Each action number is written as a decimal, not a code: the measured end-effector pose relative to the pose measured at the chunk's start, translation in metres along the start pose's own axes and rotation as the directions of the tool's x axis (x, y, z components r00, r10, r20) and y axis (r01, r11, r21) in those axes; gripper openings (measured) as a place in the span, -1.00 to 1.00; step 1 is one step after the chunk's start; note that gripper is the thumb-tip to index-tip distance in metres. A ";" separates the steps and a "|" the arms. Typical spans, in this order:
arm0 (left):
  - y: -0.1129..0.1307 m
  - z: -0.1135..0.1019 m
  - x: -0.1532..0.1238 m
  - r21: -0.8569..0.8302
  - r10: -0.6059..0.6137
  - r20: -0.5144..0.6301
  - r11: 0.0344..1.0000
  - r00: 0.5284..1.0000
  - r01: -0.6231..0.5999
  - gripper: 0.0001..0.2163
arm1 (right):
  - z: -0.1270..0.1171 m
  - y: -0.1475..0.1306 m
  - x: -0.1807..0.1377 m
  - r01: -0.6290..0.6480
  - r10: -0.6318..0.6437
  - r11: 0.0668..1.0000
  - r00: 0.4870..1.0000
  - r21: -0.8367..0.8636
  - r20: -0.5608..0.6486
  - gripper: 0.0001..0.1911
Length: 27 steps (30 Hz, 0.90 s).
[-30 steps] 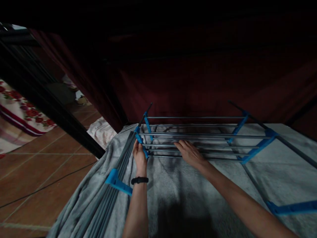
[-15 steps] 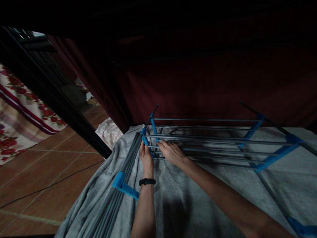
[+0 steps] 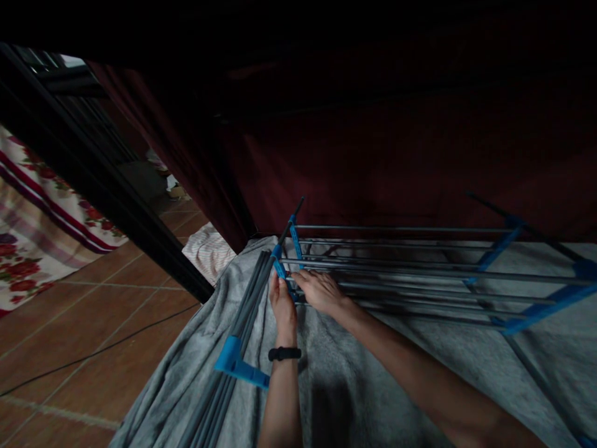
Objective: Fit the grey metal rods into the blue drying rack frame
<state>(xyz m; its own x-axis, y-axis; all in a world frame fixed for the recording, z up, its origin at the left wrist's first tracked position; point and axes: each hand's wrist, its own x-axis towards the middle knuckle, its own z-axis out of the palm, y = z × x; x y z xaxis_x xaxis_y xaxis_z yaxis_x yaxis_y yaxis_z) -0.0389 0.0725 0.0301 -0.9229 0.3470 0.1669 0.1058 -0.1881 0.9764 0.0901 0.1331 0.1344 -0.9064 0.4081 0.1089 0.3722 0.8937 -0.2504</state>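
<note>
A partly assembled rack of grey metal rods (image 3: 410, 269) and blue plastic brackets lies across the grey blanket. At its left end, my left hand (image 3: 283, 308), with a black wristband (image 3: 284, 353), is closed on the blue bracket (image 3: 280, 267). My right hand (image 3: 321, 290) is closed at the end of a rod right beside that bracket; its fingertips are partly hidden. To the left of my forearm lies a bundle of loose grey rods (image 3: 247, 311), with another blue bracket (image 3: 240, 364) resting on it.
Under everything spreads the grey blanket (image 3: 373, 367). A dark red curtain (image 3: 396, 174) hangs behind the rack. At left stand a black post (image 3: 140, 211) and a floral cloth (image 3: 28, 249). A cable (image 3: 102, 345) crosses the tiled floor (image 3: 74, 373).
The view has shifted slightly, so the rack's right end sits further right in the picture. Both hands stay at the left bracket, my right fingers a little closer to it.
</note>
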 end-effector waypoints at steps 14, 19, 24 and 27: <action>-0.008 0.004 -0.002 -0.145 -0.061 -0.027 0.988 0.998 0.057 -0.60 | -0.005 0.003 0.004 -0.021 0.020 1.000 0.999 0.018 0.037 -0.42; -0.002 0.004 -0.003 -0.145 -0.071 -0.023 0.987 0.997 0.067 -0.62 | -0.004 0.002 0.001 -0.012 0.011 0.999 0.999 0.033 0.035 -0.44; -0.003 0.004 -0.003 -0.167 -0.062 0.009 0.984 0.998 0.062 -0.60 | -0.005 0.004 0.003 -0.011 0.009 0.999 0.999 0.039 0.035 -0.45; -0.005 0.003 -0.002 -0.179 -0.063 0.018 0.982 0.998 0.065 -0.56 | -0.004 0.005 0.005 -0.008 0.006 0.999 0.999 0.051 0.036 -0.46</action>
<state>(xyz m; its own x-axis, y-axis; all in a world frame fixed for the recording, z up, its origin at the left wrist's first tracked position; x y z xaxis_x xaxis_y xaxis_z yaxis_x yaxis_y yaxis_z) -0.0361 0.0759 0.0250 -0.9209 0.3747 0.1075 -0.0225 -0.3264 0.9450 0.0889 0.1407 0.1376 -0.9108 0.4062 0.0730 0.3684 0.8799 -0.3000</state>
